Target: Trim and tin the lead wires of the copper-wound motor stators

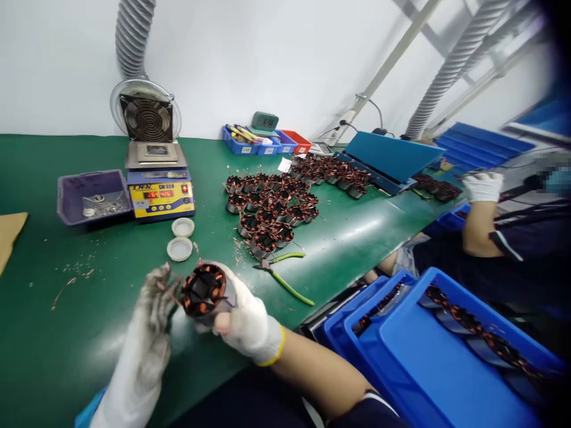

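Near the table's point(66, 333) front edge, the gloved right hand point(247, 324) is closed around a copper-wound motor coil point(204, 290), gripping it from its right side. The gloved left hand point(154, 297) touches the coil's left side; blur hides how far it is closed. Green-handled cutters point(285, 276) lie just behind.

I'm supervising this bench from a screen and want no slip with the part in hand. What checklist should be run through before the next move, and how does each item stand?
1. Hold on the stator: ok, the right hand wraps its body.
2. Contact of the left hand with its lead wires: cannot tell, blurred.
3. Gloves on both hands: ok.
4. Reach to the cutters: ok, they lie on the green mat beside the stator pile.
5. Display of the yellow unit lit: ok.
6. Mat free of debris: not ok, copper scraps lie at left.
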Motion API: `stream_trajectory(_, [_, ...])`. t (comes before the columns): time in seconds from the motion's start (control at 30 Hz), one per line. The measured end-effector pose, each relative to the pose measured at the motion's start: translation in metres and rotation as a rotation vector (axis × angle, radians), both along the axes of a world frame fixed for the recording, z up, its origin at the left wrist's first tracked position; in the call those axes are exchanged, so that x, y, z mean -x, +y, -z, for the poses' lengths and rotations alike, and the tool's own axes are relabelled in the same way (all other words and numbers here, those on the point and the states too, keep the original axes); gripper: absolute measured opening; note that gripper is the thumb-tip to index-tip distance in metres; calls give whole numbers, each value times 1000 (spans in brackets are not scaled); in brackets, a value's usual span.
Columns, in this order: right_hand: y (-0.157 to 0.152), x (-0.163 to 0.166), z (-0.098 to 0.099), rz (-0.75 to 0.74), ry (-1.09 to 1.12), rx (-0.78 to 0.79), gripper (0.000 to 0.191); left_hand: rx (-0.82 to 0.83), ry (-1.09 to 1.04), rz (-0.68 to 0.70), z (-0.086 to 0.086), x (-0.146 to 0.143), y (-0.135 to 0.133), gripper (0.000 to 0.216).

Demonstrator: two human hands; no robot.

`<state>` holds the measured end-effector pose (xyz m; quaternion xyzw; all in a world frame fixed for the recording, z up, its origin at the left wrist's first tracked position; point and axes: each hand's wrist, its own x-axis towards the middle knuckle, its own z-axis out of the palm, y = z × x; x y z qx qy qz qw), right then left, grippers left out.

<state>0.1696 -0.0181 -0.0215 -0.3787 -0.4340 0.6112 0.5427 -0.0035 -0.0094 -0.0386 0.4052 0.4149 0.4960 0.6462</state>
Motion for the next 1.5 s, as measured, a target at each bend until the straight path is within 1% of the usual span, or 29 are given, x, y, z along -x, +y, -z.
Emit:
stream_trajectory(0.1, [-4,-7,0,-208,-62,-7,96,-8,-69,120,-14,-3,0,68])
stream_trajectory(0.13, [-5,-7,1,-253,-78,-13,96,-45,-59,118,-20,-5,-1,67])
stream_trajectory(0.17, [-6,-6,3,-284,-77,-14,97,-82,-25,87,-26,-6,-2,62])
stream_trajectory(0.2, [-6,-4,5,-306,-66,-5,97,-111,22,35,-31,-7,-3,50])
stream_trajectory(0.27, [-8,-2,9,-340,-63,17,96,-161,96,-101,-40,-8,-5,30])
stream_trajectory(0.3, [-8,-3,11,-342,-72,15,95,-187,108,-165,-44,-8,-4,25])
stream_trajectory(0.37, [-10,-7,13,-305,-110,-7,92,-222,78,-243,-48,-6,0,27])
stream_trajectory(0.43, [-11,-13,13,-251,-136,-39,92,-173,-7,-272,-51,-1,8,37])
stream_trajectory(0.47, [-11,-17,13,-228,-144,-49,94,-122,-34,-242,-52,2,14,44])
stream_trajectory(0.53, [-11,-23,12,-189,-184,-62,97,-34,5,-86,-54,8,23,52])
stream_trajectory(0.6, [-10,-29,10,-158,-230,-69,100,3,188,116,-58,12,29,49])
stream_trajectory(0.67, [-9,-34,6,-145,-271,-73,99,35,363,237,-62,11,30,43])
stream_trajectory(0.73, [-8,-38,1,-145,-325,-85,96,79,440,271,-66,8,28,44])
stream_trajectory(0.8, [-7,-41,-6,-153,-406,-113,90,106,462,298,-66,4,25,46])
stream_trajectory(0.87, [-7,-41,-12,-183,-469,-141,87,131,477,370,-64,3,24,46])
stream_trajectory(1.0, [-9,-42,-17,-248,-469,-158,88,158,407,552,-58,8,25,50])
stream_trajectory(1.1, [-8,-45,-19,-253,-438,-141,90,137,330,608,-56,11,26,53])
stream_trajectory(1.17, [-5,-48,-20,-239,-421,-121,90,119,313,574,-57,11,26,50])
stream_trajectory(1.23, [-2,-49,-22,-217,-426,-111,89,114,376,528,-60,7,26,46])
stream_trajectory(1.3, [-1,-49,-23,-190,-449,-120,89,124,469,513,-63,3,27,43])
stream_trajectory(1.37, [1,-49,-25,-145,-468,-135,90,130,510,509,-63,2,30,43])
stream_trajectory(1.43, [3,-50,-29,-98,-470,-140,90,112,518,424,-60,4,36,44])
stream_trajectory(1.5, [12,-51,-34,-46,-467,-134,89,73,542,259,-51,8,44,44])
